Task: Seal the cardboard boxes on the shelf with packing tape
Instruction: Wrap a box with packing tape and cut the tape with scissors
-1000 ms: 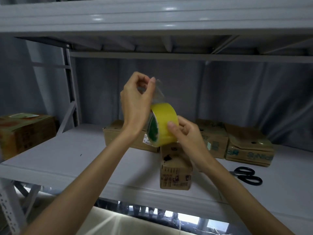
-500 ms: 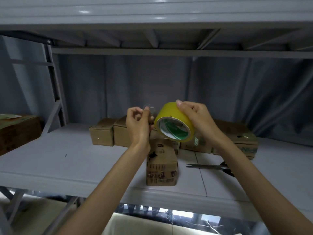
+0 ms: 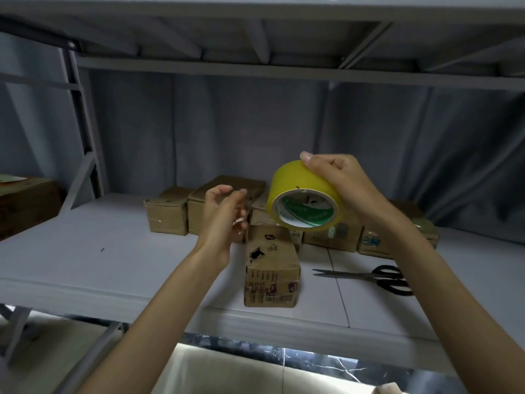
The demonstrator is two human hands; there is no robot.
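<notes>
My right hand [image 3: 343, 189] grips a yellow roll of packing tape [image 3: 305, 200] from above, its open core facing me. It hovers over the back row of boxes. To its left my left hand [image 3: 224, 220] is blurred by motion, its fingers curled and pinching the clear tape end, which barely shows. A small cardboard box [image 3: 271, 268] stands alone near the front of the grey shelf [image 3: 113, 265], below and between both hands. Behind it, several more cardboard boxes [image 3: 170, 214] line the back.
Black-handled scissors [image 3: 377, 278] lie on the shelf to the right of the front box. A larger brown box [image 3: 25, 200] sits on the neighbouring shelf at far left. The upper shelf board [image 3: 255, 24] hangs overhead. A grey curtain closes the back.
The roll came down from face height and turned its core towards me, with my right hand now gripping it from above. My left hand dropped and moved left, away from the roll.
</notes>
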